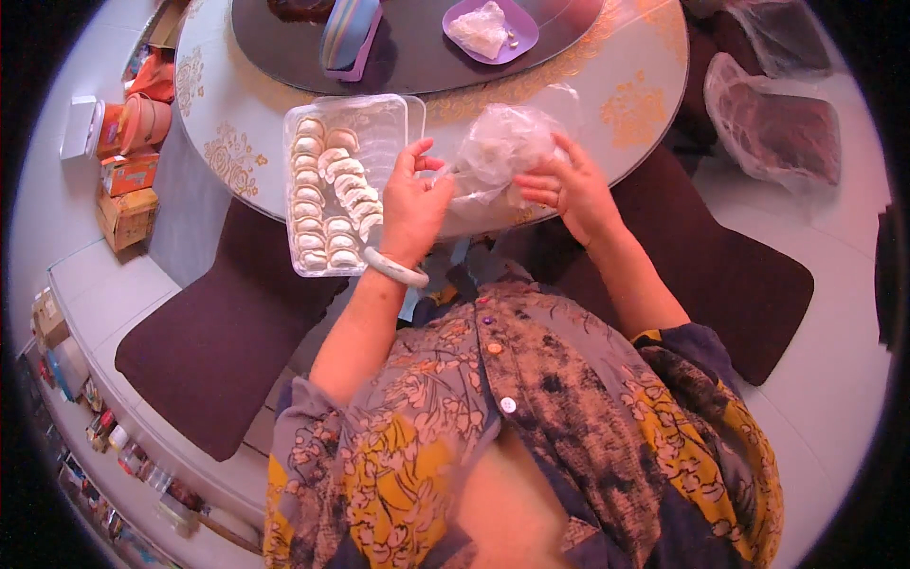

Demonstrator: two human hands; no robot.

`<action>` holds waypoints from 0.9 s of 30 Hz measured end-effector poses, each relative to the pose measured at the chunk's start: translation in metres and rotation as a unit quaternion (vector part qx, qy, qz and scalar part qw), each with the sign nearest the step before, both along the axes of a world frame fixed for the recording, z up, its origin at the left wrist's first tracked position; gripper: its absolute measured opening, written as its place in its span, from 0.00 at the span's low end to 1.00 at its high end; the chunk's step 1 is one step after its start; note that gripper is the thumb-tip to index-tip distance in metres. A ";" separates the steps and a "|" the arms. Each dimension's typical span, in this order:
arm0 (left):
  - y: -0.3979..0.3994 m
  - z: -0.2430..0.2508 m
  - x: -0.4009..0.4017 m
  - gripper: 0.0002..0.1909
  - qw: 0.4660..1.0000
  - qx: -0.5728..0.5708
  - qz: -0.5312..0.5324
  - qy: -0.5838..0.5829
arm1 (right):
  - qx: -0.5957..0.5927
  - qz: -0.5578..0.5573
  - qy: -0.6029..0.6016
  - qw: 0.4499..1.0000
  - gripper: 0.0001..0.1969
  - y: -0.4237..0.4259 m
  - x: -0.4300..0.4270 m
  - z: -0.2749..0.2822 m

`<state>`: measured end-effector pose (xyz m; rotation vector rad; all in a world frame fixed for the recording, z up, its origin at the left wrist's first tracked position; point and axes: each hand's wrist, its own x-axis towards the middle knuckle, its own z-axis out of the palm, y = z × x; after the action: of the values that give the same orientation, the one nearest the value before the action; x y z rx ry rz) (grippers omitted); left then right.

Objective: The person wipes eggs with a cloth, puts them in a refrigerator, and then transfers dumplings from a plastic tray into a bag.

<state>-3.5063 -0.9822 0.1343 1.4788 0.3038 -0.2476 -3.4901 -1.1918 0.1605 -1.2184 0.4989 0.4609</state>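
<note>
A crumpled clear plastic bag point(501, 142) is between my hands at the near edge of the round table; what it holds, if anything, is hard to make out. My left hand point(416, 203), with a pale bangle point(395, 269) at the wrist, pinches the bag's left edge between thumb and fingers. On the other side, the fingers of my right hand point(569, 186) grip the bag. Left of it, partly behind my left wrist, lies a clear plastic tray point(384, 135) with rows of floured dumplings point(309, 192). Its upper right part shows bare plastic.
The patterned round table point(234, 135) carries a dark turntable point(419, 43). On that stand a purple plate point(526, 50) with a plastic bag and a striped blue-and-purple object point(350, 35). Dark chairs point(227, 341) flank me. Boxes point(128, 213) and a pink bucket point(146, 122) stand left.
</note>
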 end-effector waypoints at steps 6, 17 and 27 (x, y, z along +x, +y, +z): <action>0.001 -0.006 0.000 0.21 0.999 -0.042 0.002 -0.019 | -0.366 0.149 -0.184 0.900 0.36 -0.004 -0.014 -0.010; 0.005 -0.003 -0.004 0.17 0.999 -0.042 -0.014 -0.019 | -0.556 0.278 -0.381 0.685 0.20 0.021 0.014 -0.039; 0.007 -0.002 -0.004 0.16 0.998 -0.059 -0.002 -0.038 | -0.351 0.140 -0.312 0.871 0.09 0.025 -0.001 0.033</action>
<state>-3.5098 -0.9749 0.1318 1.3682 0.2220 -0.2087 -3.4912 -1.1668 0.1934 -2.0602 -0.1035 0.0867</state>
